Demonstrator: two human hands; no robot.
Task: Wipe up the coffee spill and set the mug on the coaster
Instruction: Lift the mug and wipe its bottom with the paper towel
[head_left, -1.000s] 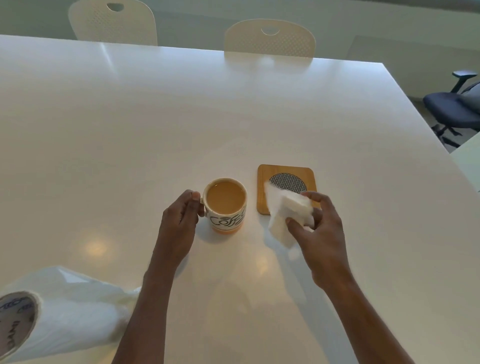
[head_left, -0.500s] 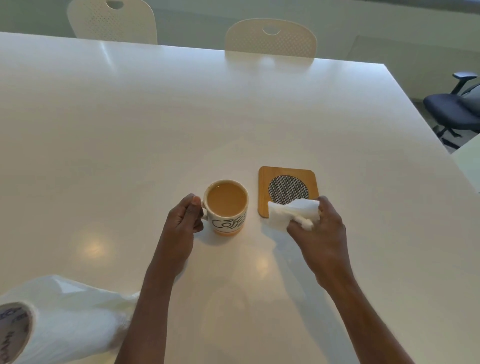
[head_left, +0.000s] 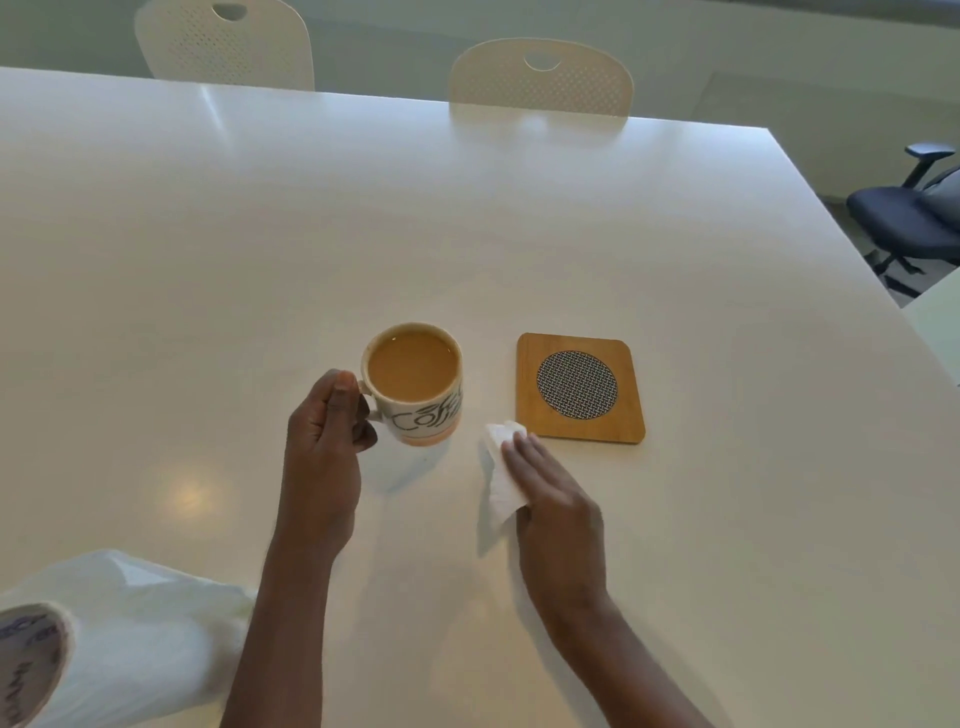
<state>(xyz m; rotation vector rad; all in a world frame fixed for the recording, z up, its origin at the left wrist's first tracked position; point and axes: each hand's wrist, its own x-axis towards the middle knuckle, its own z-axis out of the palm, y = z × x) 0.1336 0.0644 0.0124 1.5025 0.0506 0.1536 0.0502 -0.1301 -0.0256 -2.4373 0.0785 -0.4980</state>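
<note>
Left hand (head_left: 324, 441) closed around the handle of a cream ceramic mug (head_left: 415, 384) with black "Coffee" lettering and an orange base band, thumb on top of the handle, fingers curled through and under it. Mug full of milky tan coffee nearly to the rim, tilted slightly and apparently lifted just off the white glossy counter (head_left: 467, 218), with a soft shadow beneath and toward the near side (contact with the surface could not be judged for certain). Right hand (head_left: 553, 493) laid flat and open, palm down, fingers extended, pressing a crumpled white paper napkin (head_left: 498, 478) against the counter. Napkin partly covered by the fingers, its far tip just beside the near left corner of a square bamboo coaster (head_left: 579, 387) with a round black-and-white woven inset. Coaster bare, lying flat to the right of the mug, apart from it. At the near left edge, a roll of white paper towels (head_left: 114, 644) on its side. Two cream perforated chairs (head_left: 540, 78) behind the far counter edge; a dark blue office chair (head_left: 909, 213) off to the right.
</note>
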